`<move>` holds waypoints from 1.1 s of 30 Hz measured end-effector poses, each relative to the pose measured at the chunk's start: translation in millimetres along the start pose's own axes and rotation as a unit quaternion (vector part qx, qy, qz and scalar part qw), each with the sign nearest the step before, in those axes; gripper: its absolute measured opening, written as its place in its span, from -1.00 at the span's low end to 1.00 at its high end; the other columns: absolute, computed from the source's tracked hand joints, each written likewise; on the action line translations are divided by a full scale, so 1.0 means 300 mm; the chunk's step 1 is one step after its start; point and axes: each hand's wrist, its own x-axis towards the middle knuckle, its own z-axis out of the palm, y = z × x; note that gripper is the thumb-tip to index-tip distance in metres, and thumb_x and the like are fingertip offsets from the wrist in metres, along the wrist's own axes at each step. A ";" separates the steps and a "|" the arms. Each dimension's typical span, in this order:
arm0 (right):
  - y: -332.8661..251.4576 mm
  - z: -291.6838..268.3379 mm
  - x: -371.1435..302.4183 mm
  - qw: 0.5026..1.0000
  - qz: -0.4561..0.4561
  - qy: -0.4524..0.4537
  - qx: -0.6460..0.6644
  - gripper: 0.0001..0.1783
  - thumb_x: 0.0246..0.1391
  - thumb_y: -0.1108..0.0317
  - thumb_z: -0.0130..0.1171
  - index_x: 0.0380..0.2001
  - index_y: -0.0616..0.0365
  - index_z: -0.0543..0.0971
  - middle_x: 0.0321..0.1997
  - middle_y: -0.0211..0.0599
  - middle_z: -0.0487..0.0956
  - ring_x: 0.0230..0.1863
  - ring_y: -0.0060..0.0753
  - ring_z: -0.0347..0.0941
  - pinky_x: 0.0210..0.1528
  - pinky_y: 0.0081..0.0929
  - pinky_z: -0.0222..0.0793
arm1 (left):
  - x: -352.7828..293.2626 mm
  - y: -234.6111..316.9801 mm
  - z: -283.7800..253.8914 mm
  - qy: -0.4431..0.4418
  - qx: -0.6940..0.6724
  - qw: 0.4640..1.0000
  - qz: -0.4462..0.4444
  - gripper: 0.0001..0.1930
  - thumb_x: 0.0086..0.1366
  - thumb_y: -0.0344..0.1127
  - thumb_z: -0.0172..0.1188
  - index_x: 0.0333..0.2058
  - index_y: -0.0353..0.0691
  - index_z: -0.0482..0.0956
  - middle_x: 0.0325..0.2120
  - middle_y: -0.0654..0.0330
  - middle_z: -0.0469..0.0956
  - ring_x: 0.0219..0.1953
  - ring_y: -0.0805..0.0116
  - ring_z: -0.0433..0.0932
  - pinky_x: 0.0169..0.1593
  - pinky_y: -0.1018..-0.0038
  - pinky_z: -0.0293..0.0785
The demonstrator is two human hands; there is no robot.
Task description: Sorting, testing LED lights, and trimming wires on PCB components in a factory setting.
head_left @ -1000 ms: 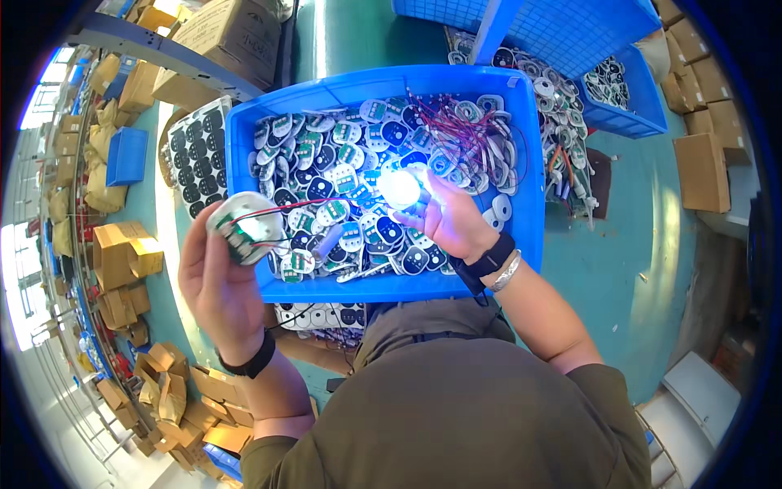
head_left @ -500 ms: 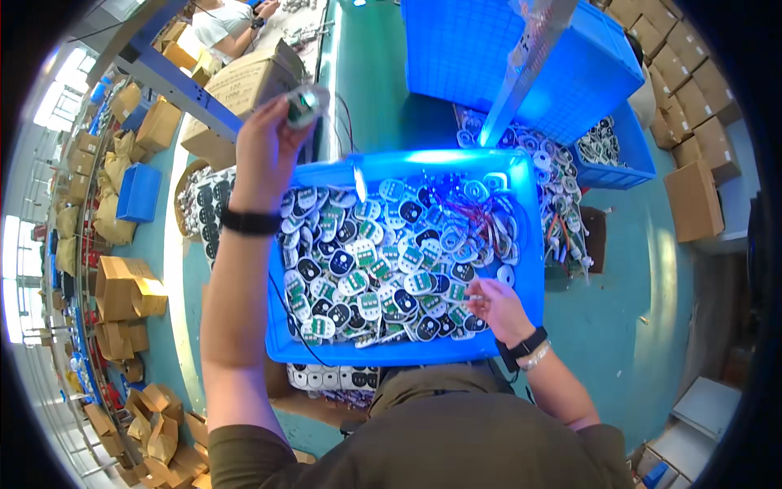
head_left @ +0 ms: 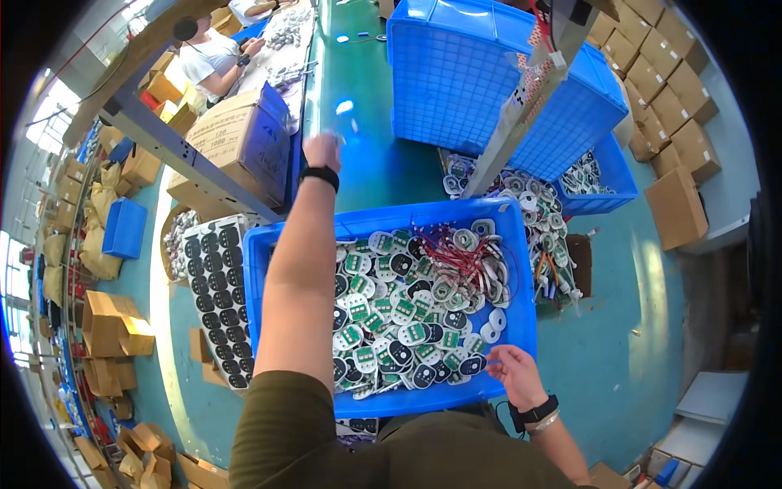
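Note:
My left hand (head_left: 324,151) reaches far out over the green conveyor belt (head_left: 371,175), past the far rim of a blue bin. Its fingers are smeared, so I cannot tell whether it holds anything; a pale blur shows by the fingertips. My right hand (head_left: 516,376) hovers at the near right corner of the blue bin (head_left: 383,213), its fingers loosely bent and apart, with nothing visible in them. Close to its fingertips is a black-faced rounded piece (head_left: 471,365). White rounded pieces with green circuit boards (head_left: 412,333) fill the bin, alongside a tangle of red wires (head_left: 458,259).
A metal post (head_left: 521,114) rises beyond the bin, before a large blue crate (head_left: 464,90). A cardboard box (head_left: 236,151) stands far left. Left of the bin lies a tray of black pieces (head_left: 220,301). A person (head_left: 213,61) works by the belt.
My left hand has moved forward over the belt; the circuit-board piece it held is no longer clearly visible. The view has shifted, and my right hand appears lower, nearer the bin's corner.

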 end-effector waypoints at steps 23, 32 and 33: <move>0.069 0.159 0.072 0.975 0.044 -0.160 -0.147 -0.83 0.08 0.34 -0.08 -0.31 0.18 0.42 -0.34 -0.37 0.46 -0.40 -0.57 0.38 -0.33 -0.65 0.31 | -1.147 -0.003 -0.222 -0.203 -0.345 0.906 -0.139 -0.53 0.04 -0.16 0.15 -0.13 -0.32 0.34 -0.20 0.00 0.40 -0.19 0.19 0.41 -0.14 0.41 0.34; 0.114 0.172 0.030 0.965 0.032 -0.175 -0.192 -0.81 0.08 0.35 -0.07 -0.28 0.19 0.42 -0.33 -0.38 0.46 -0.39 -0.60 0.36 -0.34 -0.66 0.31 | -1.248 0.113 -0.121 -0.128 -0.084 0.988 -0.037 -0.53 -0.06 -0.12 0.18 -0.16 -0.17 0.35 -0.20 0.12 0.35 -0.13 0.12 0.32 -0.09 0.19 0.23; 0.119 0.169 0.025 0.966 0.034 -0.174 -0.188 -0.81 0.07 0.34 -0.07 -0.28 0.19 0.42 -0.33 -0.38 0.46 -0.39 -0.60 0.36 -0.33 -0.67 0.31 | -1.240 0.110 -0.128 -0.146 -0.092 0.984 -0.037 -0.59 -0.06 -0.14 0.17 -0.22 -0.17 0.39 -0.28 0.15 0.38 -0.19 0.15 0.35 -0.12 0.21 0.24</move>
